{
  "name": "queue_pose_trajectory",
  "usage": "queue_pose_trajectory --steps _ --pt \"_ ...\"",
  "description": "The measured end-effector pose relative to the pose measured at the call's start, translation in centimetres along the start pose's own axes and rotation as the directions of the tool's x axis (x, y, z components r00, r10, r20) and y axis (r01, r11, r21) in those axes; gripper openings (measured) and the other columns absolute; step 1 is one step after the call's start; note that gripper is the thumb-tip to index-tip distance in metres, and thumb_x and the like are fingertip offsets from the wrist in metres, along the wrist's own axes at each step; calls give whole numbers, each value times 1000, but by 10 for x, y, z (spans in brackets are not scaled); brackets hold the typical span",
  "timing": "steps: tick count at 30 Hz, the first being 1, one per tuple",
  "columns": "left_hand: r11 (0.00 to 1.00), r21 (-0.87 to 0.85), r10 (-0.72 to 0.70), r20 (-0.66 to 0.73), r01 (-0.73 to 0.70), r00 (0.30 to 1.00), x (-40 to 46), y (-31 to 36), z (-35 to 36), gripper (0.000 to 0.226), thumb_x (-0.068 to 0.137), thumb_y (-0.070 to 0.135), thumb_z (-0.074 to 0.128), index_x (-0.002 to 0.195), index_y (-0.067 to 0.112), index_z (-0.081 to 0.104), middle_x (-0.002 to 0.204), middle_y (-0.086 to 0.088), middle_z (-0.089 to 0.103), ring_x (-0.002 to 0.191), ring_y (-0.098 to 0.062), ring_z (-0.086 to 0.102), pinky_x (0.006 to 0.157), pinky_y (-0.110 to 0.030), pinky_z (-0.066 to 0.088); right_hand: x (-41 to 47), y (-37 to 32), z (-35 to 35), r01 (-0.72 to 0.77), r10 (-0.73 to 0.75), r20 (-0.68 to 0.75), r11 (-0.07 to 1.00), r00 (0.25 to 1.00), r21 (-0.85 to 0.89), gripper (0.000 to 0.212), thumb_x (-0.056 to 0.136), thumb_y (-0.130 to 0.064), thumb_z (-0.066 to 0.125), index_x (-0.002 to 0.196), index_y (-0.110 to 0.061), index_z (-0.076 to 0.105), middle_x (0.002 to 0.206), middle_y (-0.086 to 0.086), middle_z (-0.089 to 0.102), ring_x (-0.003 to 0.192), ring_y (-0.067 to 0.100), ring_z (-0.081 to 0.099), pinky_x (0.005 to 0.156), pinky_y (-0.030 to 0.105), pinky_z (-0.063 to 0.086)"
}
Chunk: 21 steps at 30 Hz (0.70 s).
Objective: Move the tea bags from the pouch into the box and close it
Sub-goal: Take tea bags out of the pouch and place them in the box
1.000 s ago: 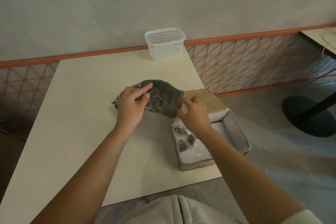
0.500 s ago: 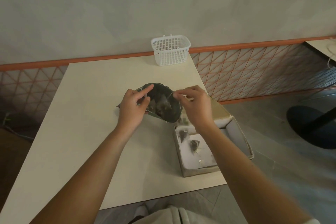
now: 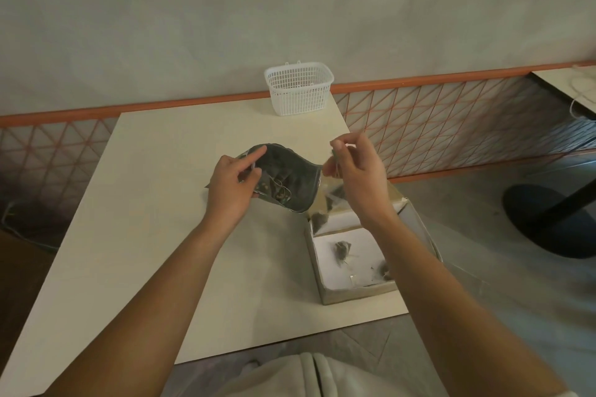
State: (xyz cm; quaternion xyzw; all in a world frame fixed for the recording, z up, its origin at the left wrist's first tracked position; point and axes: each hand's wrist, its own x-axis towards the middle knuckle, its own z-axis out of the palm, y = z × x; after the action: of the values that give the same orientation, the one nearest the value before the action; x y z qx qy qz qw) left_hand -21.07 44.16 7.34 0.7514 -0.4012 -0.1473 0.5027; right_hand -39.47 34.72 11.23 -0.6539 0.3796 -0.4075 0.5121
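Tea bags: several lie in my box, one dark one (image 3: 342, 250) on the white floor near the middle, another (image 3: 385, 269) by the near right wall, more in the far end; others show inside the pouch; one hanging bag (image 3: 335, 193) dangles below my right hand, above the far end of the box.
Tabletop (image 3: 161, 235): pale and square, carrying the box at its near right corner and a basket at its far edge.
Box (image 3: 354, 292): brown cardboard with a white lining, open at the top, just right of the pouch.
Basket (image 3: 298, 92): white plastic mesh, by the wall, well apart from my hands.
Pouch (image 3: 287, 176): dark foil, held up off the tabletop, mouth spread wide toward me, its right edge close to the box's far end.
Left hand (image 3: 232, 180): grips the pouch's left rim, thumb and forefinger curled over the edge.
Right hand (image 3: 354, 171): raised beside the pouch's right edge, fingertips pinched on the string of the hanging bag.
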Motion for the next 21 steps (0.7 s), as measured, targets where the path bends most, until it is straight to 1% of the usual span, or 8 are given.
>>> queue_pose_trajectory --steps 5,7,10,12,14,16,18,21 --pt "1000 -28 12 9 -12 1000 -3 -1 1 38 101 14 55 133 34 60 105 -8 43 88 -9 55 67 -11 56 -3 26 -8 -124 128 33 987 991 -103 15 99 -27 53 101 -15 60 72 6 67 61 13 59 60 28 49" --pt "998 -54 11 3 -11 1000 -5 -3 2 37 101 15 55 130 37 61 105 -8 44 89 -9 56 70 -15 58 -4 39 -11 -186 195 55 974 979 -132 15 98 -26 54 99 -14 62 73 6 68 61 13 60 60 26 51" --pt "995 -103 5 -22 -7 1000 -7 -5 2 35 100 17 58 123 42 63 102 -6 48 89 -8 59 73 -20 60 -6 59 -14 -285 308 102 939 946 -191 16 97 -26 56 99 -11 62 79 9 70 62 15 61 65 33 53" --pt "990 -143 -2 -49 -5 999 -10 -6 3 31 98 14 61 117 37 69 101 -3 56 89 -9 63 69 -20 60 -8 71 -15 -320 362 142 914 921 -251 16 96 -25 58 99 -10 63 83 8 71 63 14 62 68 35 55" --pt "982 -187 -32 -103 12 994 -11 -8 6 18 94 12 67 104 26 72 97 1 65 87 -10 66 63 -22 60 -11 83 -16 -335 408 167 878 898 -342 15 95 -23 59 98 -10 66 85 5 72 65 12 63 65 29 55" --pt "970 -239 -90 -154 51 984 -12 -10 7 14 90 12 72 100 19 66 92 5 69 82 -6 68 59 -20 58 -14 93 -18 -341 452 182 834 873 -434 15 93 -22 61 93 -10 69 81 4 71 66 13 63 63 27 54" --pt "960 -267 -131 -172 82 976 -11 -12 7 20 89 15 74 107 17 66 90 8 70 76 0 68 59 -18 57 -16 98 -21 -342 512 193 765 837 -545 17 90 -24 63 86 -10 71 76 4 70 65 16 63 56 25 50" --pt "963 -251 -148 -203 95 968 -12 -14 6 17 90 19 74 106 15 72 88 9 71 73 3 67 63 -21 60 -19 94 -20 -300 523 200 716 829 -631 33 91 -30 61 62 -15 60 58 1 59 52 18 53 51 25 42"
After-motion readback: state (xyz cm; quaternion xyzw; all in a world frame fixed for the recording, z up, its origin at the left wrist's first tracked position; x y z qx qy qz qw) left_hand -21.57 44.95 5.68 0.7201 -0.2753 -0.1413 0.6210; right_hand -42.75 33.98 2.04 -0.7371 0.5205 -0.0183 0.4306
